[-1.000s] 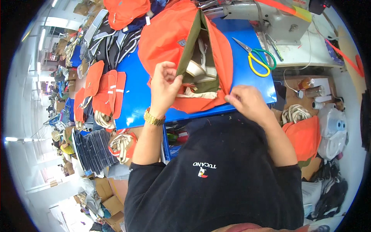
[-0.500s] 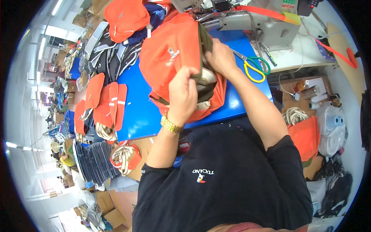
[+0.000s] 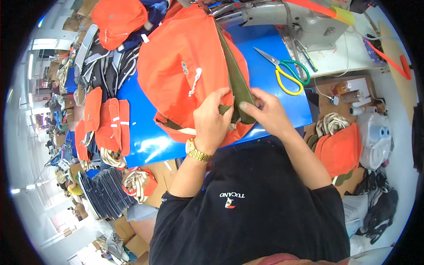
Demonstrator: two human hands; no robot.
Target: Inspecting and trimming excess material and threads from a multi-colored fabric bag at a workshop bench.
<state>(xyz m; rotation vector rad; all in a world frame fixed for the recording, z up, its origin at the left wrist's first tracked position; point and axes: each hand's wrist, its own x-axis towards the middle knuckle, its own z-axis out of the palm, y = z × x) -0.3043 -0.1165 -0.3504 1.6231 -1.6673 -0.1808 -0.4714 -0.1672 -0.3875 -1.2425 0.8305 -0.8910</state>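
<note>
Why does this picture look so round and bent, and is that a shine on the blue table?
Head view: the fisheye lens rounds the frame, leaves black corners and bows straight edges near the rim; ceiling lights glare white off the glossy blue table; the left hand and right hand on the orange bag at centre look sharp, while the rim clutter is squeezed and soft.

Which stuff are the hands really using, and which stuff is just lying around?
In use: left hand and right hand gripping the orange bag by its olive strap.

Lying about: scissors, sewing machine, stacked orange pieces.
</note>
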